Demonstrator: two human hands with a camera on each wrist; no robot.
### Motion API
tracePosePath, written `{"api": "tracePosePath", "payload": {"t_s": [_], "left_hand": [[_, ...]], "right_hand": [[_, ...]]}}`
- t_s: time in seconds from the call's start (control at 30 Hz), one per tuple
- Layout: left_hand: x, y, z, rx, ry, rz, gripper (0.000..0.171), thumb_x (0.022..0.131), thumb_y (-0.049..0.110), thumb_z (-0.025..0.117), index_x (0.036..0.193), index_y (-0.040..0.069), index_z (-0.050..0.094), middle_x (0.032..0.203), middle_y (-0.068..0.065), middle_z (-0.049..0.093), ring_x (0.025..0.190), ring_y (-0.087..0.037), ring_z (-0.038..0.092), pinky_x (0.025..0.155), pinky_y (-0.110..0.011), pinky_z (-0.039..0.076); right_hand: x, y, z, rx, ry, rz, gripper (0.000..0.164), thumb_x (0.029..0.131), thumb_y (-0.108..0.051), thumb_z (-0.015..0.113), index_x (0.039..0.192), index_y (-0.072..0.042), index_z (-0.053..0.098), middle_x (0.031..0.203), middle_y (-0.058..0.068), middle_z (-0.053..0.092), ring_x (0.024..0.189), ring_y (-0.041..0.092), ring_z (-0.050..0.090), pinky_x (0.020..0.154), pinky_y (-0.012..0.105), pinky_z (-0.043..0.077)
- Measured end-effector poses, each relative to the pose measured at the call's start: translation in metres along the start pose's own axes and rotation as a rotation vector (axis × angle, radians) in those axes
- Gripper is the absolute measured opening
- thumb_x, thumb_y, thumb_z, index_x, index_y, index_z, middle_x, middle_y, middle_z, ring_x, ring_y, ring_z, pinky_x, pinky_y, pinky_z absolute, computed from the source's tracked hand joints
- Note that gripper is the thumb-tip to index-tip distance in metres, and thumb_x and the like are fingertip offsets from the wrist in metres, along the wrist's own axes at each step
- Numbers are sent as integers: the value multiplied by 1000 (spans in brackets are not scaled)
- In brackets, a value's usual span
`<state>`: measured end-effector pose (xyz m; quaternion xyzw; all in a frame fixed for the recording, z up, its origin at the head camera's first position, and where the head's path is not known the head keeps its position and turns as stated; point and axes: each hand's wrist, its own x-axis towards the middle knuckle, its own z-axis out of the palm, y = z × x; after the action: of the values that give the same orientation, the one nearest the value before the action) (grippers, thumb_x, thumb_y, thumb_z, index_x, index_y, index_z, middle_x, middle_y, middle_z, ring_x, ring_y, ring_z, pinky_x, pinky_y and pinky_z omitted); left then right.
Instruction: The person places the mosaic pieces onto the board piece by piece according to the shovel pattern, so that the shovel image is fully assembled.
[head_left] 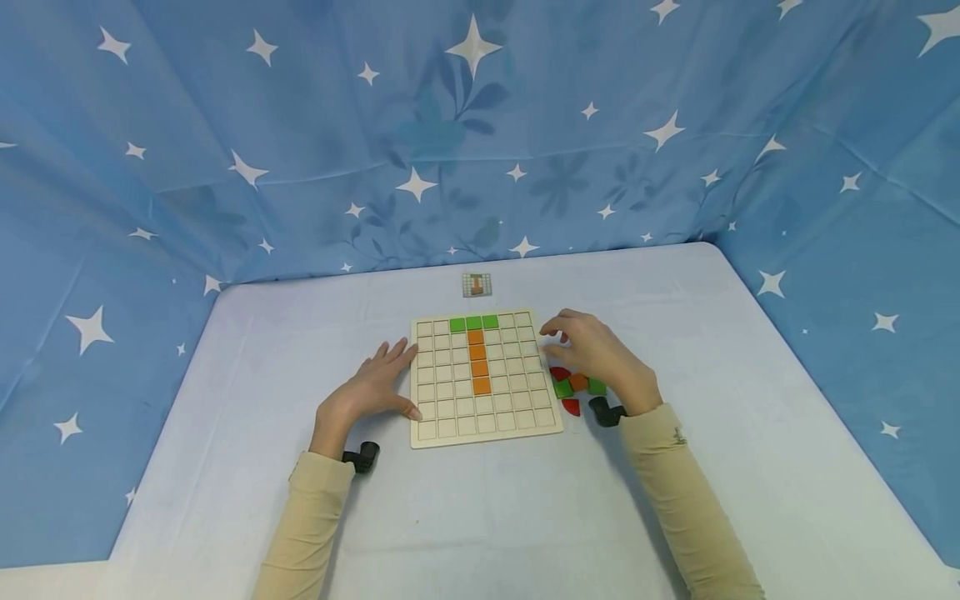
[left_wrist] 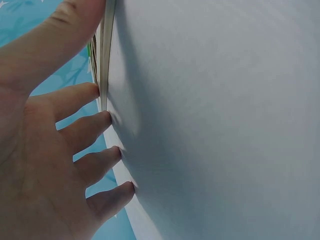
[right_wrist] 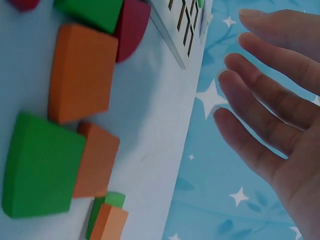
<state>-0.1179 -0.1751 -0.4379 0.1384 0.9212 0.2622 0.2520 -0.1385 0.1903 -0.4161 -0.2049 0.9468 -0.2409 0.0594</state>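
Note:
On the white table lies a pale wooden grid board (head_left: 446, 408). Three green squares (head_left: 474, 322) fill part of its top row, and several orange squares (head_left: 478, 368) run down in a column beneath the middle one. My left hand (head_left: 378, 383) rests at the board's left edge, thumb and fingers spread. Held over the table right of the board, my right hand (head_left: 592, 346) has its fingers loosely bent and nothing in them. Close below it are loose pieces: green blocks (right_wrist: 45, 165), orange blocks (right_wrist: 82, 72) and red quarter-round pieces (right_wrist: 132, 30).
A small pattern card (head_left: 476, 285) lies behind the board, showing a similar green and orange figure. Black wrist cameras (head_left: 363, 457) sit by both wrists. A blue curtain (head_left: 300, 125) with white stars surrounds the table's back and sides.

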Motion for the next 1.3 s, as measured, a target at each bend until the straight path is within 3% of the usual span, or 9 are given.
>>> {"api": "tracePosePath", "payload": {"t_s": [0.27,0.8,1.07,1.3], "left_hand": [[-1,0,-1,-8,6,0,116,75,30,92,165,6,21,172,-19,7,159,-44,-2,128,-62,2],[0,-1,0,1,7,-2,117,75,30,92,165,6,21,172,-20,7,159,-44,-2,128,-62,3],[0,0,0,3,1,-12,117,75,29,92,165,6,21,172,-19,7,159,-44,-2,128,-62,3],[0,1,0,1,6,-6,116,75,29,92,165,6,21,172,-19,8,159,-44,-1,128,-62,4]], "right_hand": [[-2,12,-9,1,-10,39,25,93,-9,74,116,2,74,111,15,71,94,32,65,84,45,58],[-11,36,-24,52,-47,219,30,96,-14,71,121,4,70,114,19,69,101,34,61,87,46,58],[-15,46,-29,67,-127,327,35,95,-16,72,124,4,67,115,22,65,95,33,60,75,35,60],[-17,54,-32,50,-195,371,35,93,-14,74,121,3,64,119,25,63,97,34,59,86,44,59]]}}
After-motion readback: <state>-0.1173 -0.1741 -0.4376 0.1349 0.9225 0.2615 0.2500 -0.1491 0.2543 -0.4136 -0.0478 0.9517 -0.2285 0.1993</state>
